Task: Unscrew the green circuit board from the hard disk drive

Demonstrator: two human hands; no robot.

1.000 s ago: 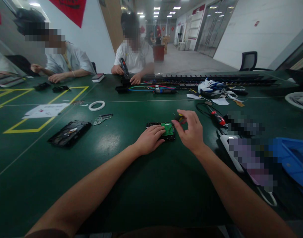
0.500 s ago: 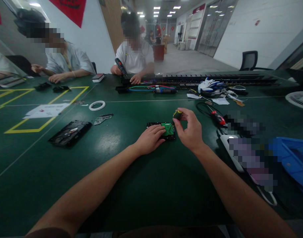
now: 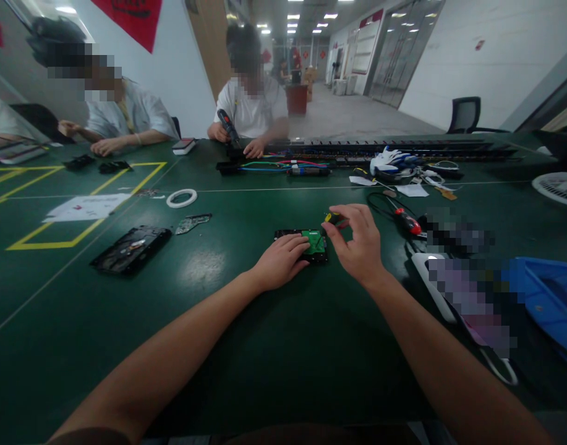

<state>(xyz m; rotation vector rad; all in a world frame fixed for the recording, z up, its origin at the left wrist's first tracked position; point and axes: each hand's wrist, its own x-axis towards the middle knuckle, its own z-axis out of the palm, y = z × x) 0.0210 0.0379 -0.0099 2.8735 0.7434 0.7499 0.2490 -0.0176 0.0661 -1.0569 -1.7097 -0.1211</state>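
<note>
A hard drive (image 3: 321, 256) with a green circuit board (image 3: 316, 241) facing up lies on the table in front of me. My left hand (image 3: 285, 259) holds it down, its fingers across the top and its thumb by the near edge. Just right of the drive, my right hand (image 3: 356, 238) pinches the yellow-and-black handle of a small screwdriver (image 3: 331, 218). The handle is tilted above the board. Its tip is too small to make out.
Left lie another black drive (image 3: 131, 248), a loose circuit board (image 3: 193, 223) and a white tape roll (image 3: 182, 198). Right are a red-and-black screwdriver (image 3: 407, 221), a blue bin (image 3: 549, 303) and gloves (image 3: 392, 162). Opposite, a co-worker (image 3: 253, 102) holds a power screwdriver (image 3: 227, 125) near cable assemblies.
The small screwdriver's handle has turned and tilted in my right hand, and those fingers have shifted slightly. My left hand and the hard drive have stayed put.
</note>
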